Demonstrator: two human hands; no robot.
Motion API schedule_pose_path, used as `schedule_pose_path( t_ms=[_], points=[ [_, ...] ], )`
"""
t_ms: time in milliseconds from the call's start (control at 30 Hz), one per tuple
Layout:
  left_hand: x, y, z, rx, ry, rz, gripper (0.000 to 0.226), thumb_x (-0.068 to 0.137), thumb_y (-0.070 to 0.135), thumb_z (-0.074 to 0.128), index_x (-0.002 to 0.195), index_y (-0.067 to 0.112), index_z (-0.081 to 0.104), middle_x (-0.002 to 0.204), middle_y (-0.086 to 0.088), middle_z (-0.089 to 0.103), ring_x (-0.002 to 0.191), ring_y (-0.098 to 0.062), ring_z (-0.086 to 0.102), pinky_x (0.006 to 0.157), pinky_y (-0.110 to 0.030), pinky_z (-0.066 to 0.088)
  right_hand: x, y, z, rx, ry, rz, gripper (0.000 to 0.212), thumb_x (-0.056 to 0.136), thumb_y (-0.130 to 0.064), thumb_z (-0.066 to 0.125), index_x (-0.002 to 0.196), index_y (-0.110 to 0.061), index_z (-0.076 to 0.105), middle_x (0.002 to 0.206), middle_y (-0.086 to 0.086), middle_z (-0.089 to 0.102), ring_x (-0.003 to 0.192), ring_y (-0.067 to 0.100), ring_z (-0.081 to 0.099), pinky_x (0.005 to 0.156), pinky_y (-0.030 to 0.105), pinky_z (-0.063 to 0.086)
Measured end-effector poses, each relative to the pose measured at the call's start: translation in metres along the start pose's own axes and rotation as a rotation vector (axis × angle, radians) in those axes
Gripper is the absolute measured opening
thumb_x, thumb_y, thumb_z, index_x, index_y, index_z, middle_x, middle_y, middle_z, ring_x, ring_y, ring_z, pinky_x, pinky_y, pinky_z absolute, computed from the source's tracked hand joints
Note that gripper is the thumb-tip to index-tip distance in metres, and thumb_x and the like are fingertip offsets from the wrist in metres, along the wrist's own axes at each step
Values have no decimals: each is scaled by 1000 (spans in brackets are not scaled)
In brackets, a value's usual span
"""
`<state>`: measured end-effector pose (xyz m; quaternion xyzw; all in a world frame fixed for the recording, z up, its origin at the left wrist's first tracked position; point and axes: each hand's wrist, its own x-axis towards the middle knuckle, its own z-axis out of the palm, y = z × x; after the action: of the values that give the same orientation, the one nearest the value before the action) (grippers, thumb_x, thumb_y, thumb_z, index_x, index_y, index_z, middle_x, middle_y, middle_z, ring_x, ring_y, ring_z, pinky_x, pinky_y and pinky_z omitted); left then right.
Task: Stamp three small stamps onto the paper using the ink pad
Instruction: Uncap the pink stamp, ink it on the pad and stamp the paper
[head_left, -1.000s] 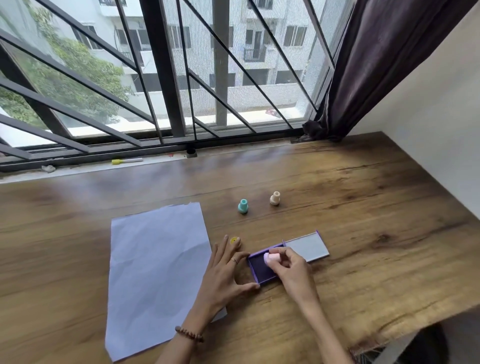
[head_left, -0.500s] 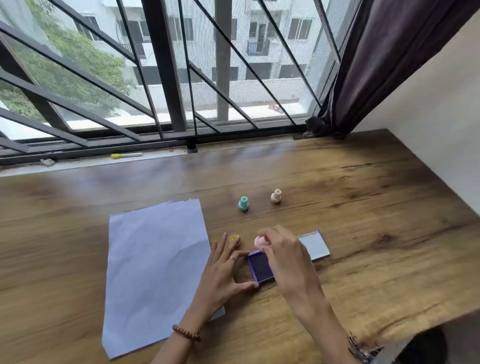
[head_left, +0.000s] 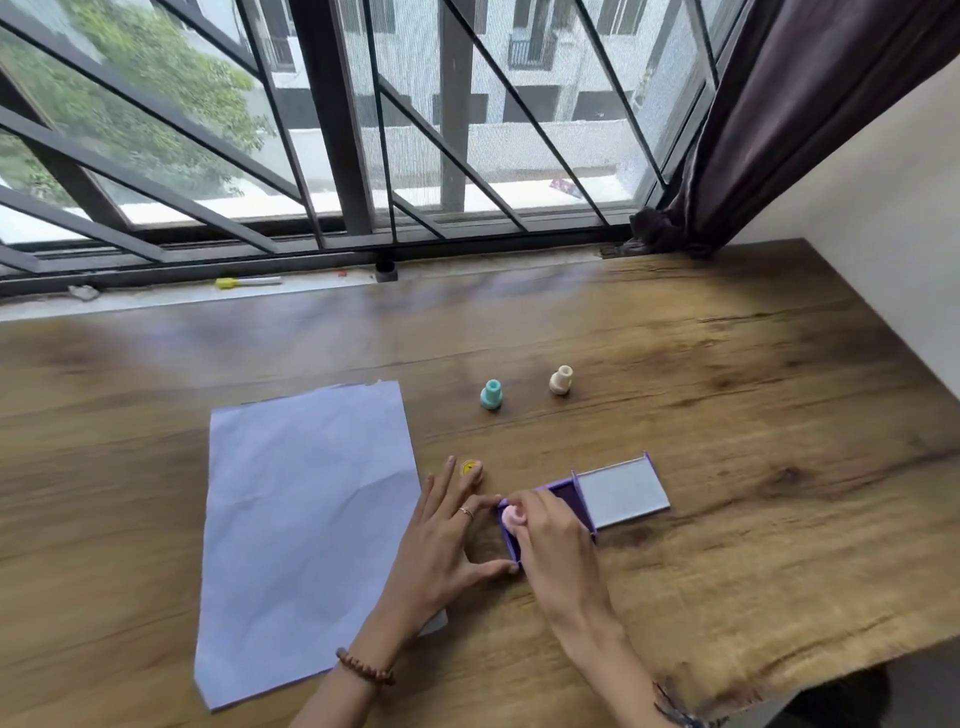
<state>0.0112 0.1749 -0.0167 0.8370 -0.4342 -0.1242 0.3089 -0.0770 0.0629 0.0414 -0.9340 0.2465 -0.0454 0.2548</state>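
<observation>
Nearest, the left hand (head_left: 441, 540) lies spread flat on the wooden table (head_left: 727, 415), thumb and fingertips braced against the near-left edge of the open purple ink pad (head_left: 566, 499), while the right hand (head_left: 550, 551) pinches a small pink stamp (head_left: 511, 517) and seems to press it into the pad, so this looks like the inking step for the first stamp. Next it must be carried leftward, past the left hand, and set down squarely on the blank paper (head_left: 306, 519). Beyond both hands, well apart from them, stand the teal stamp (head_left: 491, 395) and the beige stamp (head_left: 561, 380), untouched.
</observation>
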Motion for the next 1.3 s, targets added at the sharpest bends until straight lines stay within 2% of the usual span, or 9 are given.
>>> schedule_pose_path(
  t_ms=[133, 300, 600, 833, 967, 1033, 1167, 1233, 1300],
  points=[
    [1, 0, 1, -22, 12, -4, 71, 67, 75, 47, 124, 34, 47, 150, 15, 12, 140, -1, -14, 115, -21, -11, -3, 0, 2, 41, 47, 16, 19, 95, -20, 44, 103, -15, 61, 98, 3, 65, 92, 18, 59, 74, 28, 45],
    [-1, 0, 2, -18, 25, -14, 69, 69, 75, 46, 126, 37, 45, 150, 14, 17, 140, -2, -11, 115, -22, -9, -1, -1, 4, -28, 31, -6, 15, 93, -14, 50, 98, -9, 63, 91, 8, 67, 86, 24, 63, 72, 35, 51],
    [-1, 6, -1, -37, 41, -44, 70, 67, 71, 55, 125, 33, 50, 150, 11, 21, 143, -13, 3, 117, -26, -3, 17, 16, -5, -97, -166, -139, 24, 98, -25, 34, 107, -16, 54, 107, 1, 61, 102, 15, 54, 84, 28, 43],
    [0, 5, 1, -27, 48, -26, 68, 67, 68, 58, 125, 33, 50, 150, 10, 23, 143, -14, 7, 117, -26, -2, 21, 20, -8, -64, -175, -204, 19, 96, -22, 41, 97, -11, 56, 99, 7, 63, 96, 22, 56, 76, 32, 42],
    [-1, 2, 3, -29, 61, -23, 68, 66, 69, 58, 123, 33, 51, 152, 10, 10, 143, -12, -2, 117, -26, -4, 24, 21, -12, -68, -215, -206, 8, 91, -22, 49, 91, -15, 54, 95, 3, 63, 91, 19, 56, 68, 23, 34],
    [-1, 4, 3, -13, 52, -19, 68, 67, 67, 60, 124, 32, 49, 152, 9, -2, 142, -12, -11, 118, -29, -5, 27, 19, -16, -33, -242, -141, 3, 85, -20, 57, 83, -19, 54, 89, 0, 64, 84, 18, 56, 62, 21, 30],
    [-4, 7, -12, -85, 6, -9, 86, 68, 64, 62, 139, 28, 29, 151, 9, -13, 141, -14, -18, 114, -23, -14, 33, 9, -26, 111, -209, 159, 16, 72, -18, 68, 62, -22, 56, 67, -4, 61, 72, 18, 58, 57, 23, 36],
    [-13, -5, -36, -98, 67, 31, 78, 74, 59, 60, 139, 28, 29, 151, 11, -5, 141, -11, -15, 114, -23, -14, 31, -7, -23, 194, -96, 268, 17, 69, -19, 74, 60, -19, 60, 66, -1, 65, 71, 19, 60, 59, 28, 39],
    [-27, -35, -65, -38, 177, 59, 57, 83, 47, 57, 132, 22, 41, 151, 7, 13, 142, -15, -3, 116, -34, -3, 28, -35, -10, 330, -1, 309, 13, 69, -20, 76, 67, -10, 67, 69, 7, 71, 70, 18, 62, 63, 28, 43]
  ],
)
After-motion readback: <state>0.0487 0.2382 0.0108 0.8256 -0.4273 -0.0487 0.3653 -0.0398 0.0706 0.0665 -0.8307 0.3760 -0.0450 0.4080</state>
